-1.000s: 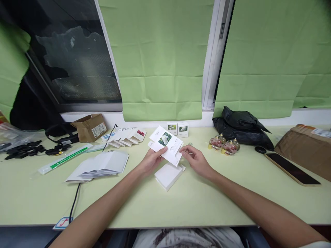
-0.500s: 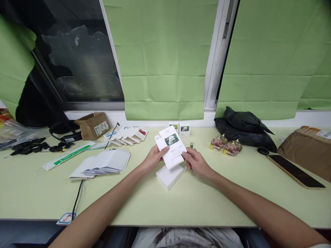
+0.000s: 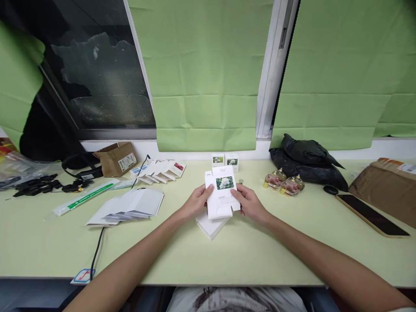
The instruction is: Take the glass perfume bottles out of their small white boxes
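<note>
While both hands, left hand [image 3: 195, 203] and right hand [image 3: 250, 203], grip the flat carton [image 3: 222, 193] by its edges, squaring it open seems next.

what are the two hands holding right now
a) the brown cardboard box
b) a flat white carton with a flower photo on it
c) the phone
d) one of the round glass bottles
b: the left hand and right hand grip the sides of the flat white carton, flower photo facing up, above a white stack; the phone and glass bottles lie untouched to the right.
</note>
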Available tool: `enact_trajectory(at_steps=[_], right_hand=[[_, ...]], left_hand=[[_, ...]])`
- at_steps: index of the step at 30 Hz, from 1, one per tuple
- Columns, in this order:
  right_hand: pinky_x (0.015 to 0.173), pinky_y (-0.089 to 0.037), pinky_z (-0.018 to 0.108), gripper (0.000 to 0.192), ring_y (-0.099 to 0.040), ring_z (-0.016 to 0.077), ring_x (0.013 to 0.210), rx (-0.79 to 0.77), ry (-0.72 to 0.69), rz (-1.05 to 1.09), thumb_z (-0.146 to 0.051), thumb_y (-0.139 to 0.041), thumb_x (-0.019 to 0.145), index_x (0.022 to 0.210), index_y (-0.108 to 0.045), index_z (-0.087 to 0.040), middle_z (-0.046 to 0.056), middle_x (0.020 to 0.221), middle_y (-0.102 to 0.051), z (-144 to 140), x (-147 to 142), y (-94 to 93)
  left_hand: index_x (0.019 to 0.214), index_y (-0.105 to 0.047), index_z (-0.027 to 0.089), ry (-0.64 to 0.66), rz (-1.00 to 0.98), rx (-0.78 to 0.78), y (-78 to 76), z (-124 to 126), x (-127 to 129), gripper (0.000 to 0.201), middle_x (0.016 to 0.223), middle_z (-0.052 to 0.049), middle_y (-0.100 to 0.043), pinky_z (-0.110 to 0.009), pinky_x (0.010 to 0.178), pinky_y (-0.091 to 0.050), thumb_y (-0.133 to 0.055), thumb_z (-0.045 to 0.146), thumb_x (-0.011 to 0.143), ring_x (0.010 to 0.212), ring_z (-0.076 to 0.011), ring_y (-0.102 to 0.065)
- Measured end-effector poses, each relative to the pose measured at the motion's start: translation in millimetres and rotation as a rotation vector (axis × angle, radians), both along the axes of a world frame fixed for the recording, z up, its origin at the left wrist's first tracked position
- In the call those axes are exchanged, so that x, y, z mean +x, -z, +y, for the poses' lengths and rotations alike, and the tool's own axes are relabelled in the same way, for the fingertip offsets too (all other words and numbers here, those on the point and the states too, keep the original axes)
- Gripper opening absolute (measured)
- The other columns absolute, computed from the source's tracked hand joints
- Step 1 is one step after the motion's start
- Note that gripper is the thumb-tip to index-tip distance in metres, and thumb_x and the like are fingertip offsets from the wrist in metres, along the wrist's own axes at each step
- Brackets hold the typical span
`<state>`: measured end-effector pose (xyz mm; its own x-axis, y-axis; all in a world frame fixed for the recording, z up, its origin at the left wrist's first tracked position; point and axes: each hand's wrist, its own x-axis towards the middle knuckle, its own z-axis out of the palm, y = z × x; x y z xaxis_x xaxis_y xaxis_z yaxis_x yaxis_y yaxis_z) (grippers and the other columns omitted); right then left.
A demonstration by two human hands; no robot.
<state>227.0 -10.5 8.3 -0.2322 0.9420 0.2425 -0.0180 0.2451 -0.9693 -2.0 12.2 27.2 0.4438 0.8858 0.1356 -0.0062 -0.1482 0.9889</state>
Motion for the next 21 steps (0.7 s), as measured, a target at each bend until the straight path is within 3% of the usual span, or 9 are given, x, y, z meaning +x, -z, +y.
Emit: enact_trajectory(at_steps=[2, 4, 10, 16, 21], right_hand=[[0.033, -0.037, 0.022, 0.047, -0.046, 0.0094, 0.041, -0.012, -0.008, 0.019, -0.062, -0.062, 0.094, 0.112, -0.065, -0.019, -0.003, 0.066, -0.059, -0.4, 0.9, -1.8], [0.033, -0.037, 0.022, 0.045, -0.046, 0.0097, 0.040, -0.037, -0.012, 0.027, -0.062, -0.064, 0.093, 0.112, -0.065, -0.020, -0.004, 0.064, -0.059, -1.3, 1.2, -3.5], [0.033, -0.038, 0.024, 0.045, -0.047, 0.0116, 0.039, -0.057, 0.032, 0.039, -0.063, -0.063, 0.092, 0.113, -0.066, -0.024, -0.004, 0.060, -0.057, -2.4, 2.2, -6.6], [0.033, -0.033, 0.025, 0.045, -0.047, 0.0123, 0.037, -0.074, -0.016, 0.037, -0.062, -0.062, 0.094, 0.115, -0.067, -0.022, -0.004, 0.057, -0.058, -2.6, 4.6, -9.0], [0.033, -0.029, 0.024, 0.043, -0.043, 0.0104, 0.036, 0.007, 0.050, 0.032, -0.063, -0.060, 0.096, 0.107, -0.066, -0.022, -0.006, 0.055, -0.055, -0.5, 4.9, -7.4]], left_hand=[[0.111, -0.066, 0.017, -0.014, 0.003, 0.002, 1.4, 0.8, -0.1, 0.051, 0.075, -0.003, -0.071, -0.025, 0.049, -0.044, -0.061, 0.065, 0.095, 0.053, -0.0145, -0.058], [0.113, -0.065, 0.019, -0.015, 0.007, 0.016, 1.5, 1.2, -1.0, 0.050, 0.066, 0.001, -0.064, -0.024, 0.044, -0.038, -0.062, 0.065, 0.094, 0.046, -0.0121, -0.051], [0.117, -0.067, 0.018, 0.063, 0.019, -0.022, -0.8, -1.2, -1.2, 0.052, 0.067, 0.000, -0.064, -0.025, 0.045, -0.039, -0.064, 0.065, 0.093, 0.047, -0.0129, -0.053], [0.122, -0.068, 0.020, 0.013, -0.010, 0.007, 1.3, 0.1, -0.8, 0.053, 0.072, -0.001, -0.064, -0.023, 0.045, -0.039, -0.065, 0.064, 0.093, 0.052, -0.0124, -0.052], [0.125, -0.068, 0.019, 0.063, -0.002, -0.017, -4.7, -4.9, 0.4, 0.053, 0.084, -0.005, -0.071, -0.023, 0.051, -0.044, -0.064, 0.062, 0.094, 0.061, -0.0147, -0.061]])
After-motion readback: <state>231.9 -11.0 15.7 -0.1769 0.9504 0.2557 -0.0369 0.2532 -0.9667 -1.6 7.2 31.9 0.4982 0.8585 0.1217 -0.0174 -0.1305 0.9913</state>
